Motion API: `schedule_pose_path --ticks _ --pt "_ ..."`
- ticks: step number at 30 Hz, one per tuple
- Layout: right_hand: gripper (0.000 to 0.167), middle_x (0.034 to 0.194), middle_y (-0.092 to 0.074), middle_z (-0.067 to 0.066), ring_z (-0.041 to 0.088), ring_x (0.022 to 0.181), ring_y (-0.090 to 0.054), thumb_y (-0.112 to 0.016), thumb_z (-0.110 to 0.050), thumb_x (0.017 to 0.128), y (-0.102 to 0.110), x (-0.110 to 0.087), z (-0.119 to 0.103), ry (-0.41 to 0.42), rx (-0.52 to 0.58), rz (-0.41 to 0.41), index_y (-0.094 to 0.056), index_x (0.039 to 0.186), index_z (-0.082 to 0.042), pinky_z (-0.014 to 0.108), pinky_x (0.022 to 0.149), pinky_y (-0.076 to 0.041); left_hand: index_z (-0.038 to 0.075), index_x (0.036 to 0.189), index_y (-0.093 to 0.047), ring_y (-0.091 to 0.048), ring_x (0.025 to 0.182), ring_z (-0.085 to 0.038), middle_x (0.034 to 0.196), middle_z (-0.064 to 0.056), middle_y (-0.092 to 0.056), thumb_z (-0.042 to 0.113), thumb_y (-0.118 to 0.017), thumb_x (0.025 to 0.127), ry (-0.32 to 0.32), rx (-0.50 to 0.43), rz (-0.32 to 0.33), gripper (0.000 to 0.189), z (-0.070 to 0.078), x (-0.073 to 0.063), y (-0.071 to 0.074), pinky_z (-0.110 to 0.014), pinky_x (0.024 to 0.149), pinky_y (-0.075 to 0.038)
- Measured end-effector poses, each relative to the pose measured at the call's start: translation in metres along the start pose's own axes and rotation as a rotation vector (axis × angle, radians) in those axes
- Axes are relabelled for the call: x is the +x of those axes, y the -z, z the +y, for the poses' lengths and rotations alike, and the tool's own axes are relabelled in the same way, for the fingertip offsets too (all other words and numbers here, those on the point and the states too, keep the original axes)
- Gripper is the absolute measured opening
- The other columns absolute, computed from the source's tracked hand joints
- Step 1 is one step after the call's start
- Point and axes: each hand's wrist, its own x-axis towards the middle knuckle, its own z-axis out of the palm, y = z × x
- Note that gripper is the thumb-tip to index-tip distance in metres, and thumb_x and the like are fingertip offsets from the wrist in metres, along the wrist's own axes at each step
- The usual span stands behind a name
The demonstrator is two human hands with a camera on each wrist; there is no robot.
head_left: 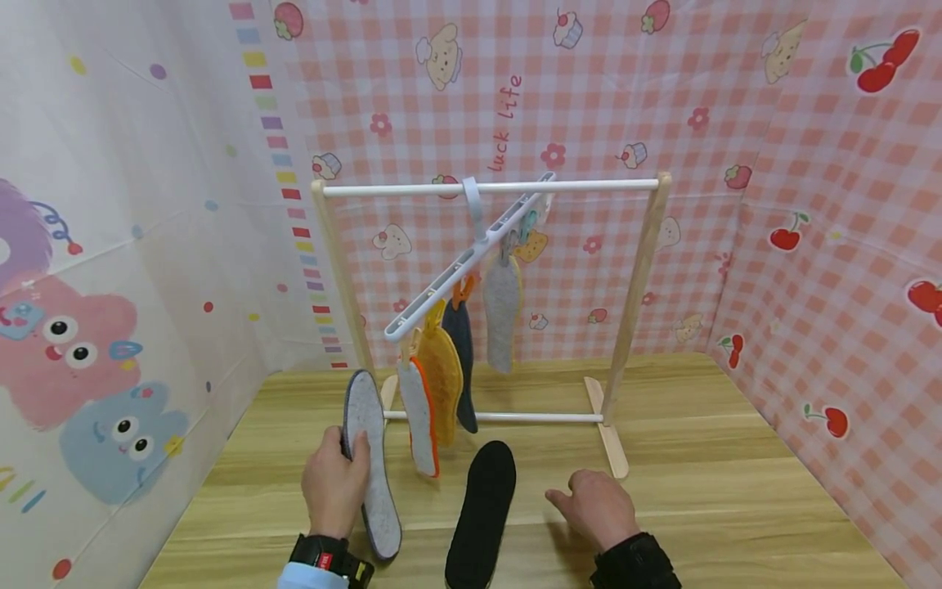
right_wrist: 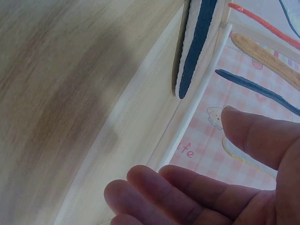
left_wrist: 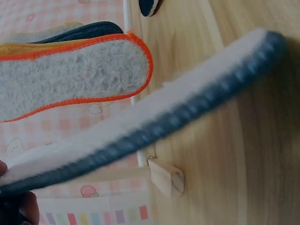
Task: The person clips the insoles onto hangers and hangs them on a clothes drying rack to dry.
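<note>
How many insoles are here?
6 insoles: orange-edged one, yellow one, navy one and grey one hanging, dark-edged one in the left hand, black one on the table; others may be hidden.

Pink checked backdrop (head_left: 611,90), white cartoon-print curtain (head_left: 184,303), wood-grain tabletop (head_left: 706,466)

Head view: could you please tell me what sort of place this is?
It looks like an indoor tabletop booth, perhaps staged: patterned sheets surround the back and sides of a wood-grain table, where a small rack supports hanging insoles.
</note>
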Motion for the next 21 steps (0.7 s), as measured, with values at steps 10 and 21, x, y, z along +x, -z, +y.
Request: schedule_pose_path --ticks 10,21 --pt "0.039 0.079 -0.068 0.011 0.022 0.067 -0.061 -0.074 -0.038 0.086 -0.001 0.0 0.0 0.009 -0.004 0.013 -0.073 0.085 0.001 0.04 0.059 -0.05 0.004 0.08 -0.057 -0.04 0.048 -0.01 0.059 -0.001 -0.052 0.008 -0.072 0.084 -0.229 -0.057 0.144 0.016 -0.002 -0.007 -0.007 -0.028 0.045 -0.028" --pt "0.037 0.074 -0.066 0.008 0.019 0.063 -0.056 -0.074 -0.036 0.086 -0.001 0.001 0.001 0.009 0.007 0.014 -0.071 0.08 0.0 0.038 0.056 -0.047 0.005 0.078 -0.056 -0.036 0.049 -0.004 0.058 0.004 -0.048 0.008 -0.073 0.08 -0.429 -0.127 0.154 0.017 0.001 -0.011 -0.012 -0.023 0.043 -0.028"
